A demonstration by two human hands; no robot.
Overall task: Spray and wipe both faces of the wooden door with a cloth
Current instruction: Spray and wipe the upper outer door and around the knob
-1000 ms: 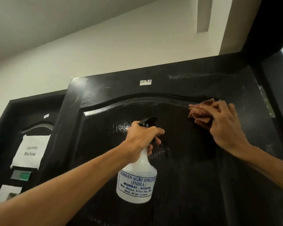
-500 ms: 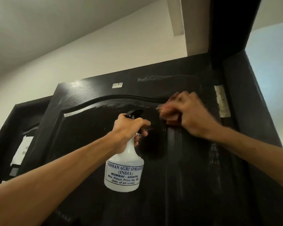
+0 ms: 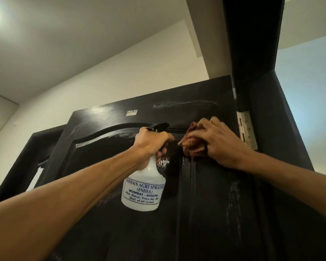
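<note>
- Just left of the brass hinge, right hand grips a bunched reddish cloth, fingers bent over it, pressing it on the dark wooden door.
- Further left of hinge, left hand is clamped round the neck of the white spray bottle, nozzle toward the door.
- Wet sheen and streaks left of and below hinge: top of this face sprayed, partly wiped.
- Likely early: rest of this face left; other face hidden, can't tell.
</note>
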